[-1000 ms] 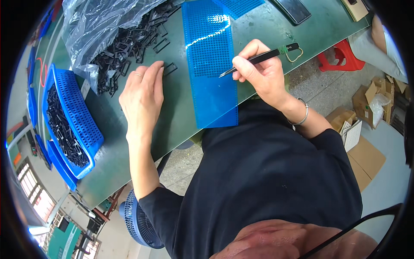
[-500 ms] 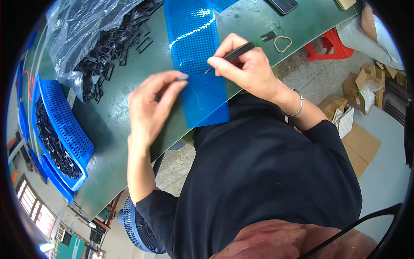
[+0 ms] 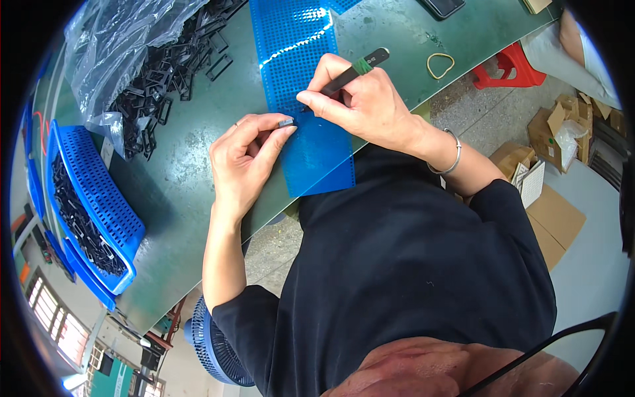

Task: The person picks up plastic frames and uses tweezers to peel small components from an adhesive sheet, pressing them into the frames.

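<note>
Between thumb and forefinger, my left hand point(image 3: 239, 153) pinches a small dark piece with a pale grey face point(image 3: 287, 122). My right hand point(image 3: 367, 102) grips black tweezers point(image 3: 348, 77) with a green band wound round them; their tips point down toward the blue sheet, close to the left hand's piece. Under both hands lies a blue translucent sheet point(image 3: 319, 159), which hangs over the table's near edge. Its far part is dotted with rows of small marks or holes. Left of it, black rectangular plastic frames point(image 3: 173, 83) are heaped beside a crumpled clear plastic bag point(image 3: 122, 46).
A blue perforated basket point(image 3: 106, 182) full of small black parts stands at the left of the green table point(image 3: 178, 172). A rubber band point(image 3: 439, 66) and a phone point(image 3: 443, 6) lie at the far right. A red stool point(image 3: 512, 66) and cardboard boxes point(image 3: 562, 132) are beyond the edge.
My right hand has moved a little left, bringing the tweezers with it. My left hand has shifted slightly right, still pinching the small piece. The two hands are now closer together.
</note>
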Tool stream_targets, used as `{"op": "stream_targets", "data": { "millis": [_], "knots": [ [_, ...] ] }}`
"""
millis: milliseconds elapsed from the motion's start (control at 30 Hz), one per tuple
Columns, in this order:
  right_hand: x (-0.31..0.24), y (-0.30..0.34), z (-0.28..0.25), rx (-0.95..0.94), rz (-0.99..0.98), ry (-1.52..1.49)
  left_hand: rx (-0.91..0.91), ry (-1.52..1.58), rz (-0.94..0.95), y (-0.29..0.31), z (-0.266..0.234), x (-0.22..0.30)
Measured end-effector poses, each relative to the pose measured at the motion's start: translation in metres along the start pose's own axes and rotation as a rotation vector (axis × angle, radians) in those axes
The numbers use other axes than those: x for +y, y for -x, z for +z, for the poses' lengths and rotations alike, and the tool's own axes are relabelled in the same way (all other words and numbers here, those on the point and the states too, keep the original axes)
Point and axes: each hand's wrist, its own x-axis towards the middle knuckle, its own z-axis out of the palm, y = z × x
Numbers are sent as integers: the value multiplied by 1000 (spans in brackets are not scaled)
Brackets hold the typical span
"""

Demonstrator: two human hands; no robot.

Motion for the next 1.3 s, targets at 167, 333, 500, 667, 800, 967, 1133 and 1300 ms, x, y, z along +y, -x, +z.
{"op": "stream_targets", "data": {
  "millis": [167, 333, 500, 667, 800, 967, 1133, 1300],
  "knots": [
    [-13, 1, 4, 33, 148, -553, -5, 20, 30, -1, 2, -1],
    [-11, 2, 13, 43, 210, -689, -4, -30, 62, 0, 0, -1],
    [-7, 0, 14, 19, 192, -672, 11, -36, 72, -1, 1, 0],
    [-8, 1, 16, 20, 200, -674, 13, -27, 69, 0, 1, 1],
    [-8, 0, 16, 8, 210, -664, 9, -54, 88, -2, 0, 1],
    [-12, -1, 16, 42, 204, -647, 26, -44, 93, -1, 0, 0],
    [-10, 2, 10, 158, 227, -822, -114, 225, -137, 1, -13, 9],
    [-3, 2, 11, 97, 231, -827, -102, 1326, -336, -20, -42, 8]
  ]
}}
